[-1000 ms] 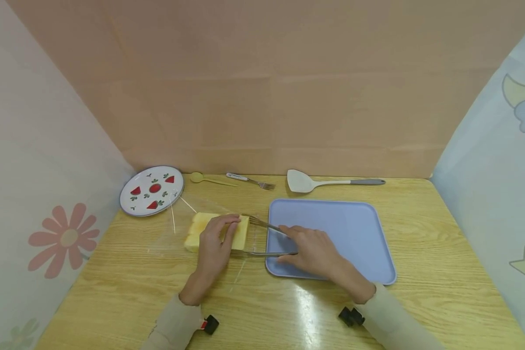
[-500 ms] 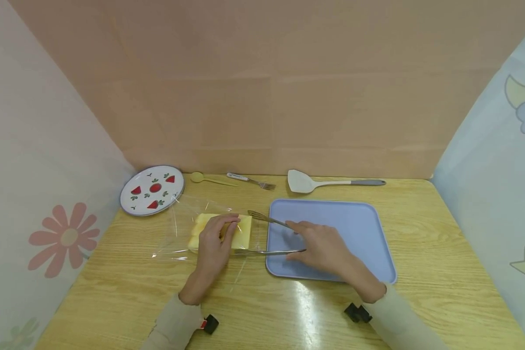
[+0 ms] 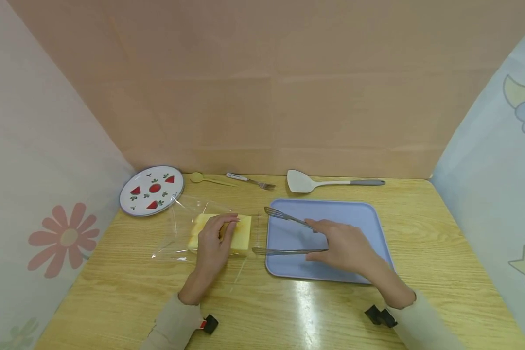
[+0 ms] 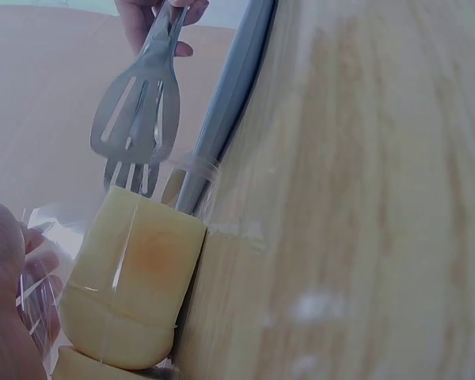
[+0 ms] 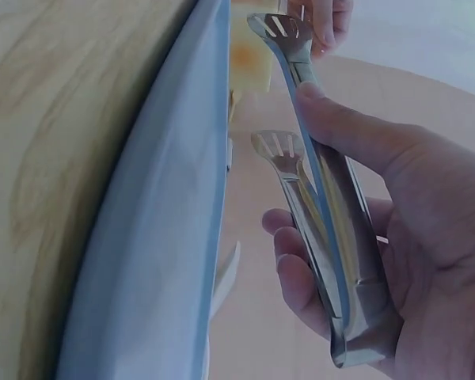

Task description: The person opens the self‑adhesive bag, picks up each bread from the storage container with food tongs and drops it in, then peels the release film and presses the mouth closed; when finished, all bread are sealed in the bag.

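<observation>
A yellow block of bread [image 3: 243,237] lies inside a clear plastic bag [image 3: 179,238] left of the tray. My left hand [image 3: 214,245] is over the bread, and its thumb and fingers pinch the upper film of the bag. In my right hand [image 3: 343,247] are metal tongs [image 5: 352,229], gripped between thumb and fingers with their two arms spread apart. The slotted tong ends [image 4: 138,119] stand just right of the bag's mouth, above the left edge of the tray, with nothing between them. The palm hides part of the tongs in the head view.
The blue tray [image 3: 345,214] lies under the tongs and right hand. Along the back are a strawberry-patterned plate [image 3: 152,190], a yellow spoon [image 3: 210,180], a fork [image 3: 251,181] and a white spatula [image 3: 304,183]. Paper walls stand at the back and sides.
My right hand has drawn the tongs rightward, out of the bag and away from the bread. The left hand stays at the bag, and the bread remains inside it.
</observation>
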`<control>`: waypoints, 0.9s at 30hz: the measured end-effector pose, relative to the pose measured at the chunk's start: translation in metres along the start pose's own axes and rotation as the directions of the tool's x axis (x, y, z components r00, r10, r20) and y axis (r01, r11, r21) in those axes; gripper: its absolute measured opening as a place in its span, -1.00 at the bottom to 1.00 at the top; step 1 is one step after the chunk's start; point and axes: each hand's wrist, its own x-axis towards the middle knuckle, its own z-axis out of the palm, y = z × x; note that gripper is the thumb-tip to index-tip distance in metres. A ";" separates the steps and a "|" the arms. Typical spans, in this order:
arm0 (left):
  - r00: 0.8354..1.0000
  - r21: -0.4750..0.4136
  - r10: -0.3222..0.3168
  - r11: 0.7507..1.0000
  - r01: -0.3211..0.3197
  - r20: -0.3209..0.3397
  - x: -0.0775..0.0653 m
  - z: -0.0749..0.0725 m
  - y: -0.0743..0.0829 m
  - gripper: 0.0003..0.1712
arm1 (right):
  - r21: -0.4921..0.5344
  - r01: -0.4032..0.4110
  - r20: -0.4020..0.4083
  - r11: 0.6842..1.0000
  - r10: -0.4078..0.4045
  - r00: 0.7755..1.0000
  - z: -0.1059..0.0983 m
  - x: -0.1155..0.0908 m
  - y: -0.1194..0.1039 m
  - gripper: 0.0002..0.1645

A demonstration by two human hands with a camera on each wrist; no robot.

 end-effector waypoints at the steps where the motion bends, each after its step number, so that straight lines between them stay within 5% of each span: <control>1: 1.000 -0.002 0.002 1.000 -0.002 -0.003 0.000 0.000 0.000 -0.87 | 0.000 0.001 -0.007 1.000 -0.001 1.000 -0.002 -0.002 0.002 0.04; 8: 1.000 -0.018 0.002 1.000 -0.002 -0.002 0.000 0.001 0.000 -0.88 | 0.015 -0.009 -0.059 1.000 0.010 0.998 -0.010 -0.016 0.022 -0.04; 15: 1.000 -0.024 -0.007 1.000 0.007 0.003 -0.001 0.000 0.001 -0.88 | 0.028 -0.111 -0.082 0.993 0.113 0.990 -0.015 -0.033 0.037 -0.04; 27: 1.000 -0.020 -0.018 1.000 0.018 0.008 -0.001 0.001 0.002 -0.87 | 0.078 -0.335 -0.133 0.939 0.343 0.930 -0.030 -0.059 0.066 0.06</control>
